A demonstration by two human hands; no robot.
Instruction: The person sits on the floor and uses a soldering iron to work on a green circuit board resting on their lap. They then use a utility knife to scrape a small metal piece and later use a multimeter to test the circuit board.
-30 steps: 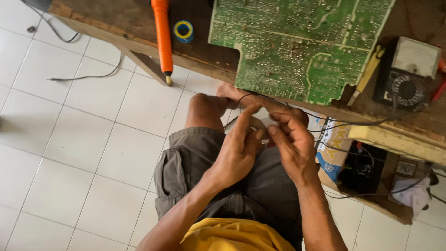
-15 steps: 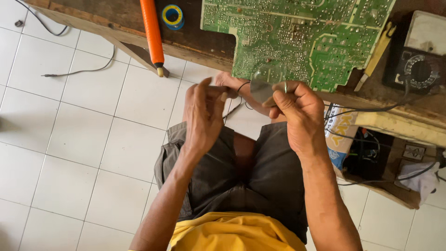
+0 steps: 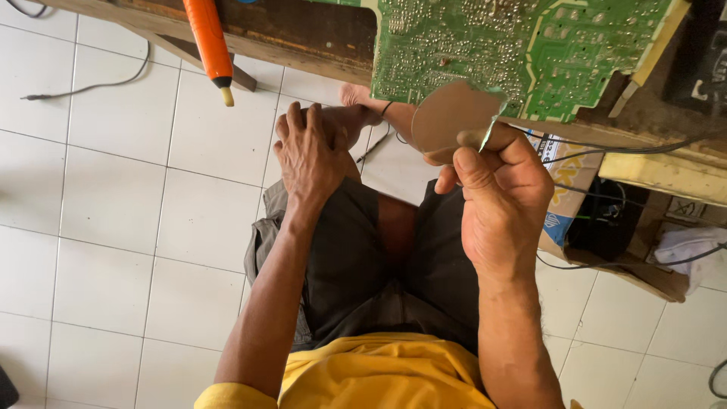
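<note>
My right hand (image 3: 503, 201) is raised and pinches a small round grey disc (image 3: 454, 117) between thumb and fingers, just under the edge of a large green circuit board (image 3: 522, 49) that lies on a wooden bench (image 3: 303, 34). My left hand (image 3: 310, 155) rests flat on my left knee with its fingers spread and nothing in it. I sit with dark grey shorts and a yellow shirt above a white tiled floor (image 3: 113, 227).
An orange-handled tool (image 3: 208, 45) sticks out over the bench's edge at the upper left. Black cables (image 3: 628, 148) run beneath the bench on the right, near a printed cardboard box (image 3: 564, 201), a black device (image 3: 606, 220) and a white cloth (image 3: 693, 246).
My hands were together in front of my knees. They have parted: the left has dropped onto my knee, and the right has lifted the disc toward the circuit board. The view has moved closer.
</note>
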